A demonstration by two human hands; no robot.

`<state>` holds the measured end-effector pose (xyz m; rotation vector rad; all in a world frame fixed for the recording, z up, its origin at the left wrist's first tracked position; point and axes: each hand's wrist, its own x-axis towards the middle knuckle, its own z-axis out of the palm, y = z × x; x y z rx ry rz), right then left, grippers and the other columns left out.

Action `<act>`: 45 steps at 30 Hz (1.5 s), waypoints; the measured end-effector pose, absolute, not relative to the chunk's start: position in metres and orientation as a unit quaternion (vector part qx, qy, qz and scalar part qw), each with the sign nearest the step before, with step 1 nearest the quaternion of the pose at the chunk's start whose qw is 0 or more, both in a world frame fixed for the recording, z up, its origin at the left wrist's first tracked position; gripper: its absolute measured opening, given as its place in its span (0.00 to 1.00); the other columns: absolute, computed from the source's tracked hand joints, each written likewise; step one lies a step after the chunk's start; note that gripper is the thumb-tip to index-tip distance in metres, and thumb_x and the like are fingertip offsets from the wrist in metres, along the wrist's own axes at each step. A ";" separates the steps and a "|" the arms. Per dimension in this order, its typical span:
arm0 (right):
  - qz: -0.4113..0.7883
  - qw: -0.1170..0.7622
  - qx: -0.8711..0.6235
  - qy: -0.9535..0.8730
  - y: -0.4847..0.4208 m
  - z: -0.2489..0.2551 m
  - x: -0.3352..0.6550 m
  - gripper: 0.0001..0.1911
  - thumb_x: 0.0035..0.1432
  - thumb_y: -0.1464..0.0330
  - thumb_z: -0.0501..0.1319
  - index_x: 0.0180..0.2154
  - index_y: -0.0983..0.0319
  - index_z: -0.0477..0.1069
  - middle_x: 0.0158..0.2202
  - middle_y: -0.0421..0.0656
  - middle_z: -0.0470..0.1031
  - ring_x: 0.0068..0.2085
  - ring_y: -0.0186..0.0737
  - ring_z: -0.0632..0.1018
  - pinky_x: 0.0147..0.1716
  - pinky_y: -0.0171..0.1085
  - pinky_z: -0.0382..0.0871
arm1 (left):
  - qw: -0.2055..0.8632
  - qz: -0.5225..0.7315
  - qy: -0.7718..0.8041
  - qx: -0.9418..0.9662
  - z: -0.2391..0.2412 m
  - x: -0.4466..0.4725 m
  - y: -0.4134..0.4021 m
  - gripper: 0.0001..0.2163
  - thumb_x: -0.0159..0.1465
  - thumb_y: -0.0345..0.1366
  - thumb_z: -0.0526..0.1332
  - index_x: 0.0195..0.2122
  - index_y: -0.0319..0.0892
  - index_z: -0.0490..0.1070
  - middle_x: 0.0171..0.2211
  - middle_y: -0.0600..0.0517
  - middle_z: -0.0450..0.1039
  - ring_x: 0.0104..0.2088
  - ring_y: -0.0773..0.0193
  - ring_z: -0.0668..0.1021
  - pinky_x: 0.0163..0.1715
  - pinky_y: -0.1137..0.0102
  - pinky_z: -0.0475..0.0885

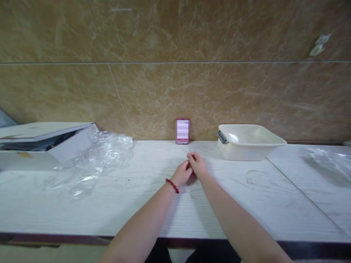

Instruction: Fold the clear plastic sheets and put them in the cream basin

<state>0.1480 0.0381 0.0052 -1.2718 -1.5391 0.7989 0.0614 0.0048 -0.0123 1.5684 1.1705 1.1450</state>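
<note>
My left hand (182, 174), with a dark red beaded bracelet (172, 185) on its wrist, meets my right hand (198, 165) above the middle of the white table (153, 212). The fingers of both hands are curled and come together at the tips. Whatever they may hold is hidden or too small to make out. Just beyond the hands, a phone (182, 130) in a red case stands upright against the wall, its screen lit and blurred.
A cream plastic bin (246, 152) with a grey clip handle stands right of the phone. Crumpled clear plastic (104, 155) lies at the left against a white box (59, 148) with a raised lid. More clear plastic (333, 160) is at far right. The tiled wall (170, 91) bounds the back.
</note>
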 end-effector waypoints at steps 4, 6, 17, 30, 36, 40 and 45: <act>0.326 0.464 -0.482 -0.668 0.043 0.000 0.150 0.14 0.50 0.58 0.49 0.23 0.60 0.63 0.23 0.38 0.67 0.27 0.35 0.69 0.28 0.34 0.61 | 0.388 0.440 0.497 0.639 -0.013 0.061 0.005 0.13 0.55 0.29 0.51 0.42 0.38 0.65 0.35 0.49 0.72 0.34 0.65 0.73 0.36 0.71 0.67; 0.327 0.466 -0.475 -0.671 0.046 -0.004 0.150 0.14 0.51 0.58 0.49 0.23 0.60 0.63 0.23 0.38 0.67 0.27 0.35 0.69 0.28 0.34 0.61 | 0.360 0.441 0.505 0.649 -0.013 0.061 0.006 0.15 0.55 0.29 0.51 0.44 0.39 0.64 0.37 0.48 0.71 0.35 0.65 0.73 0.37 0.71 0.66; 0.363 0.484 -0.438 -0.665 0.056 -0.014 0.148 0.14 0.51 0.58 0.49 0.29 0.59 0.65 0.28 0.39 0.70 0.29 0.34 0.70 0.31 0.34 0.63 | 0.211 0.379 0.562 0.704 0.002 0.058 0.000 0.11 0.56 0.30 0.49 0.36 0.39 0.68 0.33 0.49 0.72 0.32 0.66 0.73 0.33 0.73 0.67; 0.346 0.495 -0.444 -0.662 0.063 -0.020 0.147 0.15 0.49 0.56 0.51 0.29 0.62 0.65 0.28 0.42 0.71 0.30 0.35 0.70 0.31 0.36 0.62 | 0.161 0.399 0.664 0.611 0.052 -0.019 -0.027 0.15 0.54 0.30 0.52 0.44 0.37 0.67 0.41 0.46 0.71 0.38 0.64 0.73 0.40 0.71 0.66; 0.363 0.491 -0.438 -0.660 0.060 -0.015 0.147 0.17 0.48 0.55 0.52 0.29 0.62 0.65 0.26 0.41 0.70 0.27 0.33 0.69 0.28 0.34 0.61 | 0.000 0.315 0.749 0.583 0.061 -0.094 -0.026 0.17 0.55 0.29 0.49 0.45 0.35 0.67 0.44 0.47 0.69 0.45 0.62 0.70 0.47 0.71 0.61; 0.365 0.487 -0.432 -0.665 0.059 -0.014 0.147 0.16 0.48 0.55 0.51 0.29 0.62 0.64 0.26 0.41 0.70 0.26 0.33 0.68 0.26 0.33 0.60 | -0.074 0.252 0.796 0.545 0.061 -0.159 -0.027 0.19 0.56 0.28 0.48 0.49 0.33 0.63 0.46 0.45 0.67 0.47 0.59 0.69 0.47 0.68 0.61; 0.368 0.485 -0.426 -0.669 0.057 -0.012 0.144 0.15 0.48 0.56 0.51 0.28 0.62 0.64 0.25 0.40 0.69 0.25 0.33 0.68 0.26 0.33 0.60 | -0.125 0.216 0.814 0.525 0.060 -0.223 -0.028 0.19 0.57 0.30 0.45 0.50 0.36 0.62 0.45 0.47 0.68 0.46 0.60 0.70 0.47 0.68 0.61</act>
